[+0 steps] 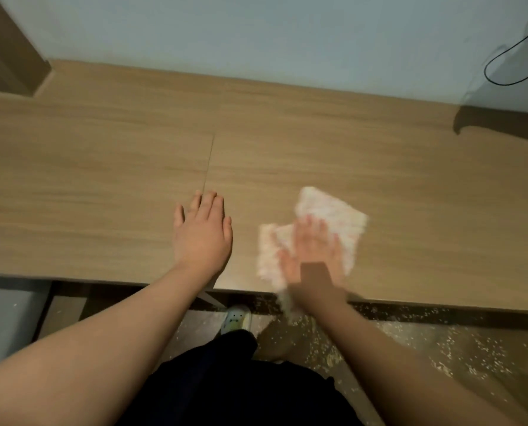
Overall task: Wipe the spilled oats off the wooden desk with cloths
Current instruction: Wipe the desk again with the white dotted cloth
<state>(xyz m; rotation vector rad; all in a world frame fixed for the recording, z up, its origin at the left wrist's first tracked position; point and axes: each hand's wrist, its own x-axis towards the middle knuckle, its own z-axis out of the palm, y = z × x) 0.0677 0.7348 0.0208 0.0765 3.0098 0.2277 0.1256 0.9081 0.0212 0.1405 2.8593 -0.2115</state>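
A white and pink cloth (330, 210) lies near the front edge of the wooden desk (102, 167). My right hand (313, 253) presses flat on the cloth, fingers spread, and is blurred by motion. Pale oats (287, 302) fall off the desk edge just below that hand. My left hand (202, 232) rests flat on the bare desk to the left of the cloth, fingers slightly apart, holding nothing. Scattered oats (441, 345) cover the floor under the desk edge at the right.
A pale wall runs along the back of the desk. A wooden panel (7, 47) stands at the back left. A black cable (514, 59) hangs at the upper right above a dark shape (502, 124). My slippered foot (236, 318) is on the floor below.
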